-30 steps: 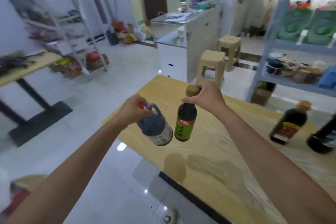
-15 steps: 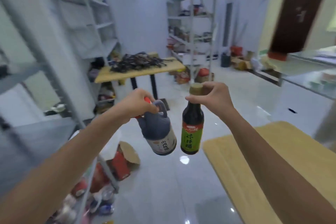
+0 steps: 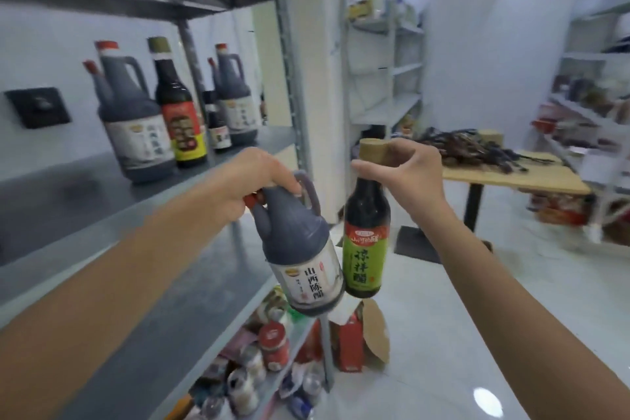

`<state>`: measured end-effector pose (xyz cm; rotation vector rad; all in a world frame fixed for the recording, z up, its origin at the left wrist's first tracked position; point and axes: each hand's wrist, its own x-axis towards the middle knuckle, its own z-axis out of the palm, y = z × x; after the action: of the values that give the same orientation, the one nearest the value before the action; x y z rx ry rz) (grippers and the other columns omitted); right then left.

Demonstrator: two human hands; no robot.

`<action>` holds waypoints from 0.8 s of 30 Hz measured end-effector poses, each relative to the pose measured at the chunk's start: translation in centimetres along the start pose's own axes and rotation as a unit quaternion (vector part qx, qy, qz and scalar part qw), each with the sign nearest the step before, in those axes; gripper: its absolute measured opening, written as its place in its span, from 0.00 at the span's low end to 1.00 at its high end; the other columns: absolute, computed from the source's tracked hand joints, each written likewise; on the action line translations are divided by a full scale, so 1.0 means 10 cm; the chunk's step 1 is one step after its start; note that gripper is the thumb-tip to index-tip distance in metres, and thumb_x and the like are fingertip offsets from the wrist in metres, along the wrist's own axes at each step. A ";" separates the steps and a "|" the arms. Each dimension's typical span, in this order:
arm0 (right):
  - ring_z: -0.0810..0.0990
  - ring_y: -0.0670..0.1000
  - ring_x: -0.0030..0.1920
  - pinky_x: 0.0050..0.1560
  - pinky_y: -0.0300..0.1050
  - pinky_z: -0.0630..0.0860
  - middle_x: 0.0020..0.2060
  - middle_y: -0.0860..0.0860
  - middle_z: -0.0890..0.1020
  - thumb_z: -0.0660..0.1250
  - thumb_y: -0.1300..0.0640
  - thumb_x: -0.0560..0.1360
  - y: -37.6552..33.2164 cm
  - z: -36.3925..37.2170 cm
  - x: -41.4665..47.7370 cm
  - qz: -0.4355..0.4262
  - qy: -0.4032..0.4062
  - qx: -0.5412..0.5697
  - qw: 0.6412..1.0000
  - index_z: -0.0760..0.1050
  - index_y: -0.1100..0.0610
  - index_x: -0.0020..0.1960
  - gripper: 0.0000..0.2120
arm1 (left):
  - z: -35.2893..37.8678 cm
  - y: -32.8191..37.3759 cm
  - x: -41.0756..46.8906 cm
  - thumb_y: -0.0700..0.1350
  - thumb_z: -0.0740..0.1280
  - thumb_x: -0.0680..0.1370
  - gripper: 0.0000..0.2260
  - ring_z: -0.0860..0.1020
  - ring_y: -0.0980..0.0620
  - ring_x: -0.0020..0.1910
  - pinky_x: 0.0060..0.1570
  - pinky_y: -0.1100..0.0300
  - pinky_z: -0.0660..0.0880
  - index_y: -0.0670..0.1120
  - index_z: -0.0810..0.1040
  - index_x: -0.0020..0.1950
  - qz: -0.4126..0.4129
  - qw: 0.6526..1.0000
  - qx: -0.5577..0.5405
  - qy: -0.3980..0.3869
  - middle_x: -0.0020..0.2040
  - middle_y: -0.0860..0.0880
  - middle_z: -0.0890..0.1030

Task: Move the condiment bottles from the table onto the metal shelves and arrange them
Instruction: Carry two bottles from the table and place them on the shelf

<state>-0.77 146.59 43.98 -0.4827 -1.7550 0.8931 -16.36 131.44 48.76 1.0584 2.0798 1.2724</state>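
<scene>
Since the earlier frame, jug (image 3: 303, 249) and bottle (image 3: 366, 249) have been brought beside the shelf (image 3: 68, 201), unplaced: jug gripped at its handle by the left hand (image 3: 252, 177), bottle pinched at its cap by the right hand (image 3: 409, 170), bases judged left free for setting down.

1. Left hand (image 3: 259, 181) is covering most of the red cap on the jug (image 3: 303, 249).
2. Right hand (image 3: 405, 174) is hiding the neck of the bottle (image 3: 366, 249).
3. Post (image 3: 192, 78) is cutting across a small bottle (image 3: 218, 129) on the shelf (image 3: 85, 194).
4. Jars (image 3: 274, 344) down below are blurring out, so the labels are unreadable.
</scene>
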 end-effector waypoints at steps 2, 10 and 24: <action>0.81 0.40 0.35 0.37 0.31 0.76 0.35 0.44 0.84 0.79 0.50 0.63 0.08 0.23 0.23 -0.015 -0.040 0.018 0.999 0.82 0.52 0.42 0.12 | -0.15 0.00 0.11 0.33 0.71 0.67 0.13 0.73 0.50 0.31 0.29 0.61 0.66 0.45 0.76 0.24 -0.022 0.999 -0.020 0.033 0.27 0.47 0.74; 0.79 0.38 0.32 0.34 0.31 0.73 0.34 0.44 0.83 0.79 0.50 0.62 0.44 0.82 1.32 -0.078 -0.112 0.117 0.984 0.82 0.53 0.43 0.13 | -0.48 0.29 0.66 0.37 0.74 0.67 0.07 0.79 0.47 0.44 0.31 0.60 0.73 0.41 0.81 0.44 -0.062 0.979 -0.009 0.193 0.41 0.44 0.79; 0.82 0.46 0.36 0.43 0.45 0.81 0.35 0.47 0.84 0.78 0.49 0.63 0.16 1.79 2.26 -0.173 -0.244 0.279 0.913 0.81 0.50 0.39 0.09 | -0.93 0.86 0.53 0.43 0.74 0.68 0.08 0.78 0.52 0.40 0.31 0.62 0.74 0.44 0.78 0.43 -0.109 0.860 0.115 0.485 0.41 0.48 0.79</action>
<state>-25.71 157.27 54.00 0.4538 -1.8253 1.2610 -23.07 133.21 60.62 0.1805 3.0272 1.6571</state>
